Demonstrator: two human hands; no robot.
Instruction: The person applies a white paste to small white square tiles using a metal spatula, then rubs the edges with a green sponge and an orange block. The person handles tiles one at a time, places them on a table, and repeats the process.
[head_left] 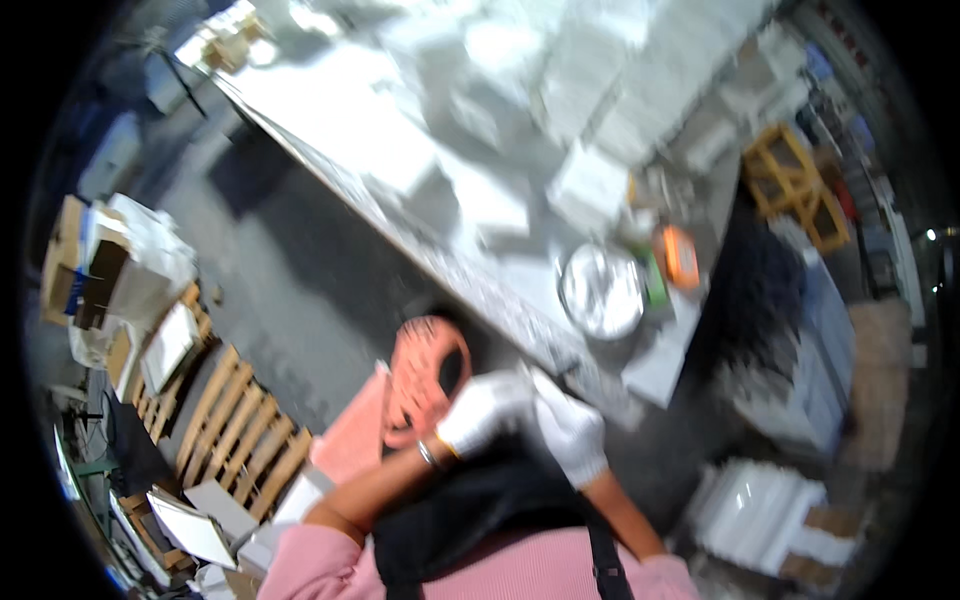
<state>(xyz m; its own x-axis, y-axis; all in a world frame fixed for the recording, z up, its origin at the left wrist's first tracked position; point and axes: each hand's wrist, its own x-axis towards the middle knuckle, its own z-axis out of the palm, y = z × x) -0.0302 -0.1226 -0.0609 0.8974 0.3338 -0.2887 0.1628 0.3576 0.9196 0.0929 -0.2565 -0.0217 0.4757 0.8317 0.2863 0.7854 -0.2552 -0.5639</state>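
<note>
White work gloves cover both of my hands, which meet in front of my black apron [460,515]. My left hand [487,408] is closed, its fingertips reaching toward the other glove. Closed as well, my right hand [570,428] points up and inward, and the two touch or nearly touch at the fingertips. Blur hides anything small pinched between them. Just left of my left hand is a salmon-coloured plastic chair [410,372] with slots. The near corner of a work table [590,385] lies just beyond my hands.
On the table stand a round, foil-like container [603,290], an orange device [679,257] and white boxes [592,187]. Wooden pallets [240,430] and cartons [125,265] lie at left. A white stack [795,375] and a wrapped white bundle [755,515] are at right.
</note>
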